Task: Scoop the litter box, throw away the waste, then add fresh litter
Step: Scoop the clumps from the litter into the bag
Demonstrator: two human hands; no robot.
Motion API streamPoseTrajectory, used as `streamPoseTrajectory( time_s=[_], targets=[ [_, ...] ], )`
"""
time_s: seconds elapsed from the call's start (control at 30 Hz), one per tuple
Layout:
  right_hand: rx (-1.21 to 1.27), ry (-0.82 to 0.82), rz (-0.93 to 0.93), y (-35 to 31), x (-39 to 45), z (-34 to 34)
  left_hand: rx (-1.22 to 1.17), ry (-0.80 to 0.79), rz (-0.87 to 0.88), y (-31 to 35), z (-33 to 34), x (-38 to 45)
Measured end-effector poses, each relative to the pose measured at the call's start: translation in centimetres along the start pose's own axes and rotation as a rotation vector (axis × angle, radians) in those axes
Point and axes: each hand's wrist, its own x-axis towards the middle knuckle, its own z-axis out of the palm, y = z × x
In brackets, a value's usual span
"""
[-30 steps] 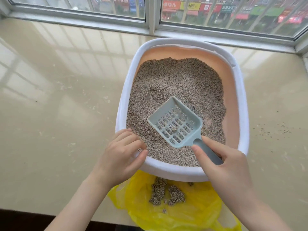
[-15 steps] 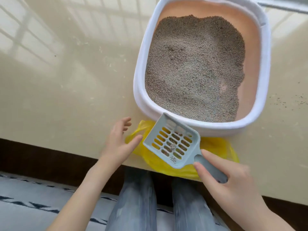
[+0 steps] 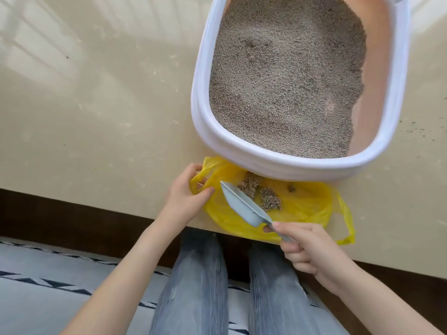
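A white litter box (image 3: 278,163) with a pink inside holds grey-brown litter (image 3: 285,76) on a beige sill. A yellow plastic bag (image 3: 307,209) lies open under its near rim, with several clumps of litter (image 3: 268,199) in it. My right hand (image 3: 309,250) grips the handle of a pale blue slotted scoop (image 3: 244,206), which is turned on its side over the bag. My left hand (image 3: 183,194) pinches the bag's left edge.
The beige sill (image 3: 96,105) stretches to the left of the box and ends in a dark edge near me. A few loose grains (image 3: 416,129) lie to the right of the box. My legs in jeans (image 3: 193,286) and a patterned rug (image 3: 48,286) are below.
The scoop came out of the box, moved over the bag and tipped on its side. My left hand left the box rim and took hold of the bag's edge. The view tilted down.
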Motion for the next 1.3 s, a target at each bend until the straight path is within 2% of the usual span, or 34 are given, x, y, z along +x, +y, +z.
streamPoseTrajectory(
  time_s=[0.13, 0.2, 0.4, 0.57, 0.67, 0.77, 0.93, 1.07, 1.2, 1.3],
  targets=[
    [0.275, -0.119, 0.154, 0.0, 0.4, -0.5, 0.017, -0.005, -0.016, 0.0, 0.1, -0.1],
    [0.249, -0.141, 0.135, -0.2, 0.4, -0.7, 0.012, -0.007, -0.019, -0.1, 0.1, -0.2],
    [-0.131, -0.025, -0.121, -1.0, -0.6, -0.1, 0.023, 0.04, 0.062, 1.2, -0.4, -0.6],
    [-0.304, -0.105, -0.491, -3.5, -3.6, 0.4, -0.075, 0.138, 0.133, 4.6, -2.8, -0.8],
    [-0.348, 0.124, -0.709, -6.6, -4.5, 0.1, -0.055, 0.2, 0.257, 7.6, -4.3, 0.1],
    [-0.358, 0.394, -0.791, -11.7, -4.0, -0.8, -0.014, 0.236, 0.371, 11.0, -4.8, 2.4],
    [-0.794, 0.628, -0.746, -18.8, 1.0, -3.6, 0.329, 0.21, 0.599, 14.6, -3.7, 7.8],
    [-1.083, 0.688, -0.616, -22.9, 5.3, -3.9, 0.62, 0.098, 0.809, 14.6, -2.7, 11.4],
    [-1.265, 0.694, -0.598, -25.6, 8.8, -3.1, 0.652, 0.072, 0.892, 13.7, -2.4, 13.0],
    [-1.254, 0.65, -0.59, -27.2, 11.1, -2.0, 0.631, 0.047, 0.886, 13.3, -2.4, 13.4]
  ],
)
